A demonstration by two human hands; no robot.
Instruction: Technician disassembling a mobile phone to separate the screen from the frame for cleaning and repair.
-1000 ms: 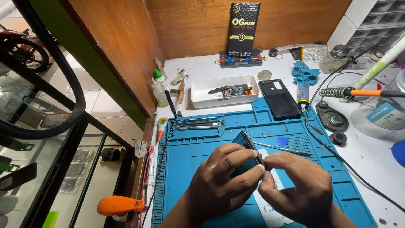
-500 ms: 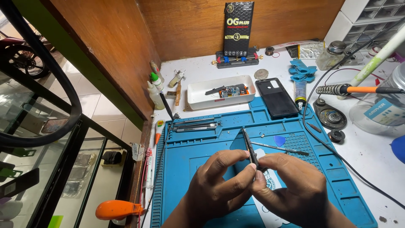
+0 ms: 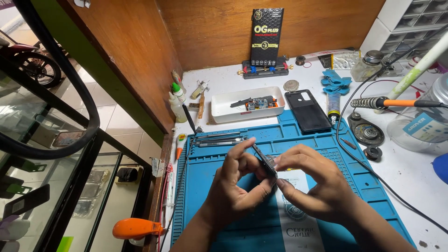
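Both hands, left hand (image 3: 233, 184) and right hand (image 3: 315, 179), pinch a thin dark phone part (image 3: 264, 161) edgewise above the blue repair mat (image 3: 326, 140); grip should stay light, pressure even along edges.

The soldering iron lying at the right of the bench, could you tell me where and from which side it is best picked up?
Probably by the orange handle, coming down from above. The soldering iron lies roughly level with its coiled metal tip end pointing left, and its cord leaves to the right; the handle sits clear between them, away from the tip.
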